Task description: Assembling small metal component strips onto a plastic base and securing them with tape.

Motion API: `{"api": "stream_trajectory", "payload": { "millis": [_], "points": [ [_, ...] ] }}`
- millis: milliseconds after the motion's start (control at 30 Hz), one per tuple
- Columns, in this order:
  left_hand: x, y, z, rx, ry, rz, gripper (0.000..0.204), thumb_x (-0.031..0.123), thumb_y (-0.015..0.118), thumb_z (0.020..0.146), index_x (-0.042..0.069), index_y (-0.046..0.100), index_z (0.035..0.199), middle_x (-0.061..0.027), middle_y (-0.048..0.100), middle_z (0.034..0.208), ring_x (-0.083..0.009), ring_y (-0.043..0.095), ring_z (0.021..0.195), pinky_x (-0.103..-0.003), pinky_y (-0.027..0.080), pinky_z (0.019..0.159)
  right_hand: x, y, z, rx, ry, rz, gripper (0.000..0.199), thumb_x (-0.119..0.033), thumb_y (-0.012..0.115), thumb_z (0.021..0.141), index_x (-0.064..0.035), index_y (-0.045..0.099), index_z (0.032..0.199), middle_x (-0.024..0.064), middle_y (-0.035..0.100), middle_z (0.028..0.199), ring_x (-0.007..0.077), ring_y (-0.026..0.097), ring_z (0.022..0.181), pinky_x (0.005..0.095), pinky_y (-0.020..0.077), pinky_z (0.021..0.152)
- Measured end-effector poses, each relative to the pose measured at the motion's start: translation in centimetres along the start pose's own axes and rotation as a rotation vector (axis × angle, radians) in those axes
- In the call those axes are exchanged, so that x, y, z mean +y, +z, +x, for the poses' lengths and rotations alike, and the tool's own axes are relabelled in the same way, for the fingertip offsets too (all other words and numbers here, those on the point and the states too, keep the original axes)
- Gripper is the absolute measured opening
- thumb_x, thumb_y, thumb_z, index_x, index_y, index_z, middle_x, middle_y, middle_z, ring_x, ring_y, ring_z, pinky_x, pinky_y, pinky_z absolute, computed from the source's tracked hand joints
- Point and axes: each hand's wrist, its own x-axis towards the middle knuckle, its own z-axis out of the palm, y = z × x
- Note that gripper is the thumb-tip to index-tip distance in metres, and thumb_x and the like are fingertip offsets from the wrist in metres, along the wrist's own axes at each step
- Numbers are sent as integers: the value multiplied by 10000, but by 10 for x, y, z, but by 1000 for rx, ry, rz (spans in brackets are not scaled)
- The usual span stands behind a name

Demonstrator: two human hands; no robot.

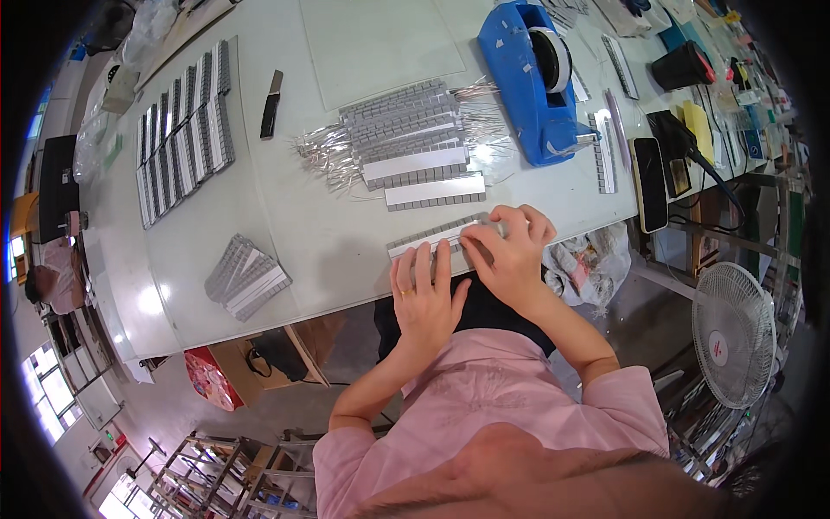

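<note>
Flat on the shiny white table point(316, 238), just under the fingertips: a long, flat, grey-and-white strip of small blocks point(435, 234). Runs left to right, slanting away toward the right. Touched by the left hand point(422, 301), with fingers a little apart, and, nearer the right end, by the right hand point(510, 264), with fingertips close together; cannot tell if pinching.

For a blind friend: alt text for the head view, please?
A person's left hand and right hand touch a flat grey-white strip on a pale table; beyond lie similar strips with silvery wires and a blue plastic tape dispenser.
</note>
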Motion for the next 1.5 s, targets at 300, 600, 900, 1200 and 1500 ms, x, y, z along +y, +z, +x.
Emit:
{"api": "stream_trajectory", "payload": {
  "millis": [300,600,900,1200,1500],
  "points": [
    [-3,1,0,13,18,29,681,351,762,831,73,530,1407,-158,438,1390,-373,382,1295,-543,353,1102,4,-3,26,-105,219,36,462,-280,818,730,-208,660,1159,112,483,1155,340,422,1123,485,283,930],
    [-39,-2,-13,267,196,52,401,204,816,739,164,739,1131,57,620,1055,-148,559,1007,-391,337,908,10,5,34,34,-186,-93,308,-201,764,793,-227,705,1094,4,572,1116,275,477,1081,449,301,909],
    [-156,-86,-59,535,80,665,254,150,756,814,204,772,1061,50,604,927,-163,588,969,-378,360,753,6,12,32,-91,-271,-121,345,-295,741,843,-204,703,1173,-37,610,1141,234,513,1121,452,295,922],
    [-211,-97,-69,427,-26,618,372,42,693,824,116,734,1187,-29,649,1135,-243,582,1066,-404,393,918,-5,6,10,-121,-286,-39,305,-296,755,825,-197,715,1112,-31,612,1089,200,549,1078,425,293,921],
    [-28,-26,-14,196,93,-53,385,295,712,875,160,690,1234,-91,566,1250,-317,526,1172,-513,418,1001,14,-5,-9,-19,-301,-12,297,-249,763,791,-206,739,1084,-45,622,997,182,564,954,398,291,863]
  ]
}}
